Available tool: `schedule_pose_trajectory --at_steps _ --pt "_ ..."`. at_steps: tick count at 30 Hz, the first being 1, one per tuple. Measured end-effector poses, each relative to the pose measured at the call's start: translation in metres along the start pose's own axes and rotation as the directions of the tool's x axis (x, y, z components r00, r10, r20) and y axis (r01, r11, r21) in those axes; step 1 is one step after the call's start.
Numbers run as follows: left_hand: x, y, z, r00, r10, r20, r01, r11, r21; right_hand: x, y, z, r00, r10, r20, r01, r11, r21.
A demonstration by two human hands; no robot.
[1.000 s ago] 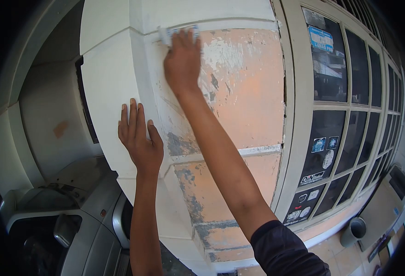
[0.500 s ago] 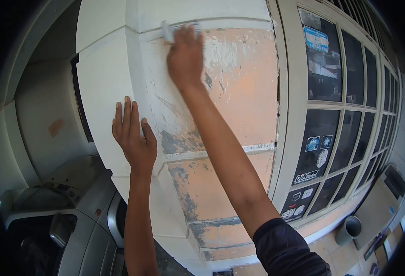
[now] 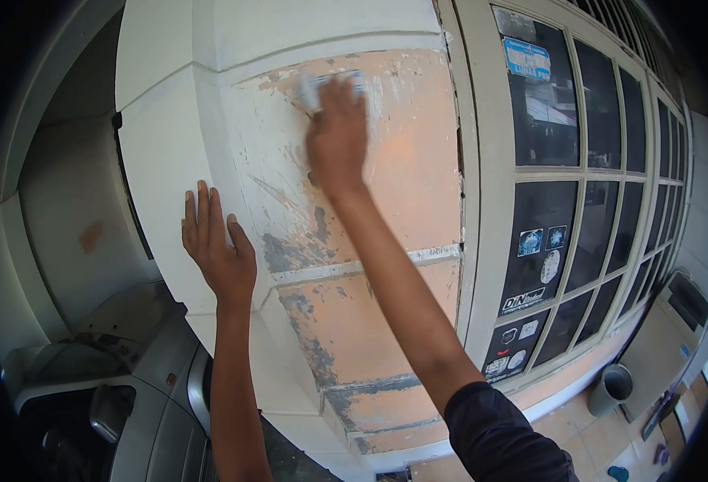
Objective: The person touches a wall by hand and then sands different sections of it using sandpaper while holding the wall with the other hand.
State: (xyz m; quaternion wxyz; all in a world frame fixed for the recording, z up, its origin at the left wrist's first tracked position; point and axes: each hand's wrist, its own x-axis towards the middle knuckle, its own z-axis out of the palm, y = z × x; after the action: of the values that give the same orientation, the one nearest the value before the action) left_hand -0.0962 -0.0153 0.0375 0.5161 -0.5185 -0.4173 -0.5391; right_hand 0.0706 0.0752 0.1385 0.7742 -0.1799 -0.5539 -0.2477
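The right hand [image 3: 338,132] is closed around a small white scraping tool [image 3: 312,88], whose pale edge shows above the knuckles and is pressed flat against the pillar [image 3: 386,201], near the top of the orange patch where the white paint has come off. I think the arm is stretched high so that the tool can push firmly on the surface. The left hand [image 3: 213,241] is open, holding nothing, with the fingers spread and the palm laid on the white corner of the pillar, probably to steady the body while the other arm reaches up. Below the hands, the paint is flaked in grey and orange areas along the moulded bands. To the right stands a window [image 3: 579,177] with many dark panes and some stickers [image 3: 540,241], and at the lower left is a grey vehicle [image 3: 129,386]. Compared with one second ago, the right hand and the tool have moved down and a little to the right, away from the upper groove, while the left hand keeps its flat position on the corner.
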Motion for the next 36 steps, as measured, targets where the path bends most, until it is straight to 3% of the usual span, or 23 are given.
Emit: schedule_pose_trajectory --at_steps 3,5,8,11,12,15,19,23,27,29,31,32,36 --pt "0.0 -0.002 -0.001 1.0 0.026 0.003 -0.026 1.0 -0.012 -0.039 -0.068 0.049 0.988 -0.121 0.091 0.11 0.986 0.124" --pt "0.001 -0.003 -0.001 0.999 0.033 -0.001 -0.033 0.999 -0.012 -0.041 -0.059 0.044 0.986 -0.119 0.117 0.1 0.983 0.153" --pt "0.0 -0.001 -0.001 1.0 0.016 -0.005 -0.016 1.0 -0.002 -0.024 0.0 -0.018 0.994 -0.085 0.064 0.089 0.994 -0.066" --pt "0.001 -0.001 0.002 1.0 0.009 -0.021 -0.008 1.0 0.021 -0.026 0.071 -0.097 0.998 0.048 -0.027 -0.054 0.962 -0.269" --pt "0.001 -0.001 0.002 1.0 0.009 -0.023 -0.008 1.0 0.023 -0.025 0.076 -0.113 0.984 0.155 -0.087 -0.168 0.969 -0.179" --pt "0.0 0.0 0.002 1.0 0.011 -0.02 -0.011 1.0 0.026 -0.034 0.057 -0.079 0.981 0.124 -0.149 -0.15 0.972 -0.18" --pt "0.001 -0.001 0.0 0.999 0.027 -0.023 -0.028 1.0 -0.011 -0.068 -0.055 0.025 0.99 -0.044 0.132 0.029 0.993 0.113" --pt "0.001 -0.003 0.0 0.999 0.03 -0.013 -0.03 1.0 -0.001 -0.071 -0.052 0.02 0.986 -0.022 0.167 -0.005 0.987 0.162" --pt "-0.001 -0.003 0.004 1.0 -0.003 -0.027 0.002 1.0 -0.023 -0.065 0.029 -0.068 0.998 0.044 0.034 -0.038 0.989 -0.144" --pt "-0.002 -0.005 0.006 0.999 -0.018 -0.036 0.017 1.0 -0.023 -0.066 0.054 -0.098 0.984 0.17 -0.058 -0.178 0.968 -0.175" --pt "-0.002 -0.003 0.006 0.999 -0.012 -0.036 0.012 1.0 -0.016 -0.066 0.037 -0.086 0.975 0.204 -0.09 -0.214 0.97 -0.119" --pt "-0.002 -0.003 0.006 0.999 -0.006 -0.033 0.005 1.0 -0.024 -0.071 0.021 -0.063 0.98 0.183 -0.081 -0.19 0.977 -0.099" --pt "-0.001 -0.007 0.005 0.999 0.016 -0.031 -0.018 0.999 -0.051 -0.1 -0.06 0.007 0.973 -0.045 0.225 0.018 0.993 0.121"
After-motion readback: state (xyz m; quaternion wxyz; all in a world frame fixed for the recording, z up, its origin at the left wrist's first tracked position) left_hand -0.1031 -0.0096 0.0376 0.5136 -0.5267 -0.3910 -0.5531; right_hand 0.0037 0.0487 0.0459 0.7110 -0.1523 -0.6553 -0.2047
